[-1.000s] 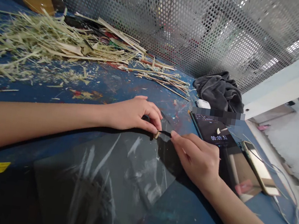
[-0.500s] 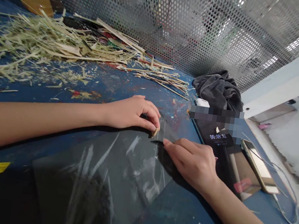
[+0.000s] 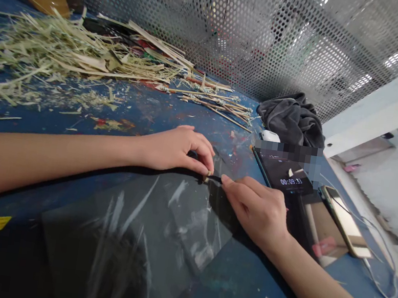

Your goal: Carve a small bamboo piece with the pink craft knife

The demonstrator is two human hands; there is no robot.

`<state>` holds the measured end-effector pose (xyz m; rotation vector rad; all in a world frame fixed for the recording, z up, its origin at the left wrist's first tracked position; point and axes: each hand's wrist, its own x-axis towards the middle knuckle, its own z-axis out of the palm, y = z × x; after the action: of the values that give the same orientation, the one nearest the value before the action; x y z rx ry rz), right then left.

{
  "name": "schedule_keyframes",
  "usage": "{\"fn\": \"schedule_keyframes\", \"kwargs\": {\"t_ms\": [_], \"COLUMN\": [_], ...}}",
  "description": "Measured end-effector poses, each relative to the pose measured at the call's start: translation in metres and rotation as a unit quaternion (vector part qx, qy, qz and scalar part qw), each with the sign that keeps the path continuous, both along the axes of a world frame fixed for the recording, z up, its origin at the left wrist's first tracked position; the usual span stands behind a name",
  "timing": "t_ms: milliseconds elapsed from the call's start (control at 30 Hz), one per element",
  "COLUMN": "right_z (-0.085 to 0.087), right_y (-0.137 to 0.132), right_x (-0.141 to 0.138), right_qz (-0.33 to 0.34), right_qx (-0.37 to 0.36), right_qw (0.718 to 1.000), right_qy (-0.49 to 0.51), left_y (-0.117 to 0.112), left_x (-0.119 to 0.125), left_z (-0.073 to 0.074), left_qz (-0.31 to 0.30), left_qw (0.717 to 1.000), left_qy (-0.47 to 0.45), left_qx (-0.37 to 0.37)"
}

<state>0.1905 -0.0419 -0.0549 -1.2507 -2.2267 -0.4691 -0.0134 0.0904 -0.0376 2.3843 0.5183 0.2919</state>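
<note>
My left hand [image 3: 179, 148] rests on the blue table [image 3: 77, 117] with its fingers curled, pinching a small tan piece [image 3: 209, 174] at the far edge of a clear plastic sheet [image 3: 143, 230]. My right hand [image 3: 255, 208] lies just right of it, fingertips pinched on a thin dark strip [image 3: 216, 178] that meets the tan piece. Both hands press down at the sheet's upper corner.
A heap of pale bamboo strips and shavings [image 3: 49, 56] covers the table's far left. Tied sticks [image 3: 216, 104] lie behind the hands. A dark cloth [image 3: 292, 120], a phone showing a timer [image 3: 284, 176] and a second phone [image 3: 346, 224] with a cable sit right. Perforated metal wall [image 3: 238, 26] behind.
My right hand drew back towards me from the tan piece half a second ago, then returned to touch it again. The left hand stayed put.
</note>
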Motion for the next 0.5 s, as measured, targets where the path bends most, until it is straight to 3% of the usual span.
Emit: {"fn": "schedule_keyframes", "kwargs": {"t_ms": [233, 333, 500], "right_z": [0.0007, 0.0012, 0.0022], "right_y": [-0.0048, -0.0056, -0.0020], "right_x": [0.0014, 0.0036, 0.0076], "right_qz": [0.032, 0.048, -0.018], "right_qx": [-0.022, -0.016, 0.013], "right_qw": [0.998, 0.998, 0.983], "right_qy": [-0.049, 0.029, 0.183], "left_y": [0.0003, -0.0001, -0.0037], "left_x": [-0.0006, -0.0007, -0.0005], "left_z": [-0.0007, -0.0022, 0.0015], "left_qz": [-0.011, -0.010, 0.006], "left_qw": [1.000, 1.000, 0.997], "left_qy": [-0.006, -0.014, -0.077], "left_qx": [0.016, 0.016, 0.021]}}
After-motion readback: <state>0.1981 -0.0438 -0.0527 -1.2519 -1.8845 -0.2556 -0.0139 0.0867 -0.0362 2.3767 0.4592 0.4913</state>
